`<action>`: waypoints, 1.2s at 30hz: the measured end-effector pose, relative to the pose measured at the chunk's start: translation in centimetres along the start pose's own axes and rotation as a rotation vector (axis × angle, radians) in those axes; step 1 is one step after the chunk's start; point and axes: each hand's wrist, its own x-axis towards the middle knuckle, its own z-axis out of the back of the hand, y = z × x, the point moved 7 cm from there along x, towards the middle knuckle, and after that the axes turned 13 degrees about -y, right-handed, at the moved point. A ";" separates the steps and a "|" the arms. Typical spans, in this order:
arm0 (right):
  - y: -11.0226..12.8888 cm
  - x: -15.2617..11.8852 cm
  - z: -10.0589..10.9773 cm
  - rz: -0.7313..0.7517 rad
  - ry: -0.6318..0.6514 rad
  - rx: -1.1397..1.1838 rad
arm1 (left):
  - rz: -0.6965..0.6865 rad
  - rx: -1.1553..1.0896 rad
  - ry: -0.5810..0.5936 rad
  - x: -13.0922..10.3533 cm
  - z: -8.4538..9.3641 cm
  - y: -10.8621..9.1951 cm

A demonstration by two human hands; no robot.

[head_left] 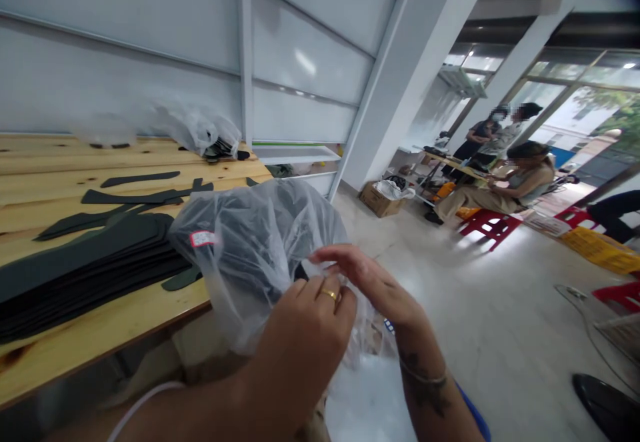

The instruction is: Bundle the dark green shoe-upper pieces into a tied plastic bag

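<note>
A clear plastic bag [240,229] with dark pieces inside and a small red-and-white label lies over the right end of the wooden table. My left hand [313,315], with a gold ring, is closed on the gathered mouth of the bag. Close behind it, my right hand [367,279] bends over the same bunched plastic with its fingers partly extended; whether its fingertips grip the plastic is hidden behind the left hand. Left of the bag, a stack of long dark cut pieces [100,262] rests on the tabletop.
Loose dark strips [133,197] lie across the wooden table [30,182]. Another plastic bag [200,129] stands near the wall. A cardboard box [380,201] sits on the floor by the pillar. Farther right, several people are around a table, one on a red stool [490,225].
</note>
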 end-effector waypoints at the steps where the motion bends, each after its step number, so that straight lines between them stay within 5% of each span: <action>1: -0.6 0.3 -0.5 -0.033 0.034 0.037 | -0.023 0.010 -0.075 -0.1 0.4 -0.2; 8: -3.0 0.0 0.4 -0.087 -0.041 -0.098 | -0.193 -0.135 -0.384 -1.5 0.2 -0.3; 13: -2.7 -0.8 -0.5 -0.003 -0.025 0.090 | -0.261 -0.241 -0.374 -2.0 -0.7 -0.3; 17: -3.0 -0.4 0.9 0.003 -0.365 0.236 | -0.260 -0.226 -0.354 -1.3 0.0 0.4; 21: -2.8 0.4 4.5 0.121 -0.762 0.144 | -0.266 -0.124 -0.362 -0.7 1.0 1.5; 25: -5.9 2.0 8.9 0.094 -1.043 0.092 | -0.181 -0.063 -0.310 -1.4 0.9 3.5; 28: -10.3 3.8 10.9 0.001 -1.095 0.071 | -0.147 -0.033 -0.261 -3.6 0.5 5.4; 32: -15.5 6.0 10.9 -0.096 -1.047 0.028 | -0.075 0.003 -0.204 -6.8 0.1 7.9; 36: -15.1 6.8 10.3 -0.051 -0.990 -0.041 | 0.084 0.008 -0.124 -7.0 0.4 9.8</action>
